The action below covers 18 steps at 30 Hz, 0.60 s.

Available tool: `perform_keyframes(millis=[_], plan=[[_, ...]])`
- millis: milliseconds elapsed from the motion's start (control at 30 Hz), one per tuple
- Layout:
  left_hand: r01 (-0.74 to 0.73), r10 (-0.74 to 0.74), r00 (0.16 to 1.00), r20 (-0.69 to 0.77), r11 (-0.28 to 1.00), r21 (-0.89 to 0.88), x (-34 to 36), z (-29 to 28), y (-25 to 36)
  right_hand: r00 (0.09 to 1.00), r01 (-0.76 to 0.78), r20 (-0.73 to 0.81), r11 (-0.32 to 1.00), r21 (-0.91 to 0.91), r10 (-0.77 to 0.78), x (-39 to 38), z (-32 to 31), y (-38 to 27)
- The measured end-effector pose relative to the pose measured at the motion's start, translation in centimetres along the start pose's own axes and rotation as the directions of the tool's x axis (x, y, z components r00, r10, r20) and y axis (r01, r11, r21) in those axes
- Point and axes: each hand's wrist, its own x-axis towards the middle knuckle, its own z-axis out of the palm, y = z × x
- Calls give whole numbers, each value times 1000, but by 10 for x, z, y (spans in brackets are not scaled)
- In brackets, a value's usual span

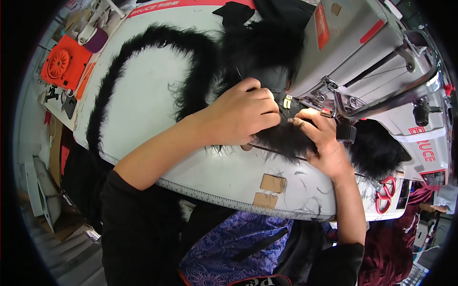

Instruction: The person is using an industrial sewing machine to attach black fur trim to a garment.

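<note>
A long strip of black fur trim (202,52) loops over the white sewing table, joined by a mass of black fur and smooth black fabric (274,80) at the sewing machine (350,52). My left hand (248,115) is closed, fingers curled on the fabric just left of the needle area. Close to the presser foot, my right hand (325,143) has its thumb and fingers bent around the fur. A small yellow piece (287,101) shows between the hands. The needle and the fabric under my fingers are hidden.
Red-handled scissors (385,194) lie at the right edge. Two tan patches (272,183) and a ruler tape (200,193) mark the table's near side. At the far left sit an orange case (66,62) and a purple-and-white spool (93,38). A bent metal bar (391,102) juts from the machine.
</note>
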Motion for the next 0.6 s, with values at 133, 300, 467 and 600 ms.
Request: perform_keyframes(millis=[133,300,467,600], plan=[[-149,151,988,-42,988,38,-4,-2,-2,995,92,-23,996,6,-92,-1,-1,2],[-109,105,992,69,992,63,-2,-10,2,983,168,-74,985,-37,-170,-4,1,4],[172,-158,983,97,973,-153,2,-2,-7,976,-196,-90,979,50,200,-3,6,-4],[312,-306,950,71,894,-322,7,-4,-11,866,-486,32,826,285,499,7,-2,3]])
